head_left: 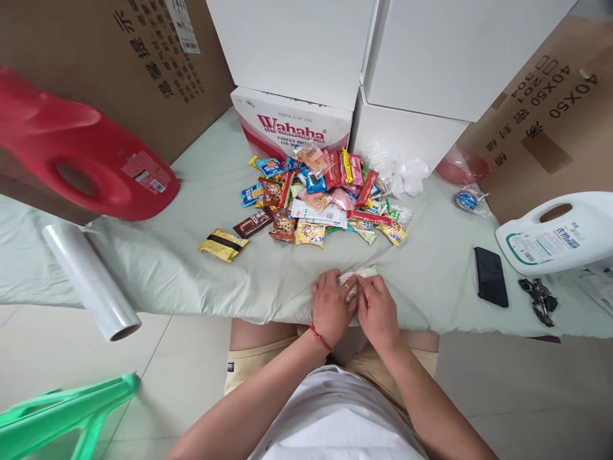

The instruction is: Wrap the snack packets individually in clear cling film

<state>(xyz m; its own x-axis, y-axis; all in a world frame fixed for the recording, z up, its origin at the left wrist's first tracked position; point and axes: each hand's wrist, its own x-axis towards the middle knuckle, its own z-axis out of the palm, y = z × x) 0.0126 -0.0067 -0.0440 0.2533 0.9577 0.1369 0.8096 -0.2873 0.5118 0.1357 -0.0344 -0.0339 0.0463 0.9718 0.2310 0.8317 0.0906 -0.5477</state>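
Observation:
At the table's front edge, my left hand [331,305] and my right hand [378,310] are close together, fingers closed on a small clear-and-green snack packet [366,271]. The hands hide much of the packet, so what is inside it cannot be made out. A red string bracelet [320,337] circles my left wrist. Just beyond my hands lies a heap of wrapped snacks [318,214] in red, blue, yellow, brown and white wrappers. Left of the heap, a yellow packet with a black band [223,245] lies near a dark brown wrapped bar [253,222].
White boxes [297,45] and a Wahaha carton [292,124] stand behind the heap. To the left are a red jug [86,147] and a plastic film roll [90,281]. To the right are a white detergent bottle [560,233], a phone [491,276] and keys [540,300].

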